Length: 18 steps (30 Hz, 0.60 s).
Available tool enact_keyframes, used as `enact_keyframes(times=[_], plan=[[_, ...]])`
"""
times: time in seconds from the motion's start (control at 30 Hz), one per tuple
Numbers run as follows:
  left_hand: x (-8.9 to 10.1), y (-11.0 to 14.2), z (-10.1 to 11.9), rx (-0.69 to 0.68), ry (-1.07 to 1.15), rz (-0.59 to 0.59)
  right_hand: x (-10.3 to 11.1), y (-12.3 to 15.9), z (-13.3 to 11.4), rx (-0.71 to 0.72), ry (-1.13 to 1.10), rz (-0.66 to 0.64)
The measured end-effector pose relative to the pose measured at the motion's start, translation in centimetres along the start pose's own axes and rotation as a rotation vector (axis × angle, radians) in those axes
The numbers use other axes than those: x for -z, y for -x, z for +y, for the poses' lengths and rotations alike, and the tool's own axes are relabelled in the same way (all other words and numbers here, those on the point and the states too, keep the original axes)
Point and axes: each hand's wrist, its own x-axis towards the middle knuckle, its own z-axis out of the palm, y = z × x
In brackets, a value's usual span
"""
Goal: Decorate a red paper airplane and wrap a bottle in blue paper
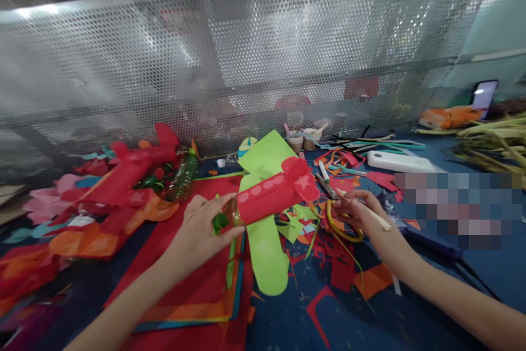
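Observation:
My left hand (201, 228) is closed around the neck end of a plastic bottle wrapped in red paper, a paper airplane model (271, 192) with light green wings (265, 247) and a red tail. It is held just above the table. My right hand (359, 214) rests to its right, fingers curled on yellow-handled scissors (339, 217) and a thin white stick (372, 214) that lie by the cuttings.
A second red bottle airplane (135, 167) lies at the left among red and orange paper. Red sheets (197, 291) cover the blue table (411, 318). Paper scraps, strips, small cups (304, 140) and a white case (398, 162) lie behind. A perforated metal screen (263, 66) stands at the back.

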Motion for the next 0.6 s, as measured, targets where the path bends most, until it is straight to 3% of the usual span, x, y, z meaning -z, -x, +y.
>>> enact_keyframes(times=[0.13,0.27,0.43,0.6], plan=[[0.5,-2.1,-1.3,0.033,-0.044,-0.081,0.2,0.2,0.0,0.001,0.071,-0.013],[1.1,-4.6,-2.9,0.118,-0.137,-0.079,0.3,0.5,0.3,0.051,0.109,-0.031],[2.5,-7.3,-6.2,0.315,-0.273,-0.044,0.8,0.3,0.9,0.025,0.195,-0.029],[5.0,-7.7,-9.8,0.491,-0.381,-0.063,1.4,-0.3,1.2,0.030,0.283,-0.060]])
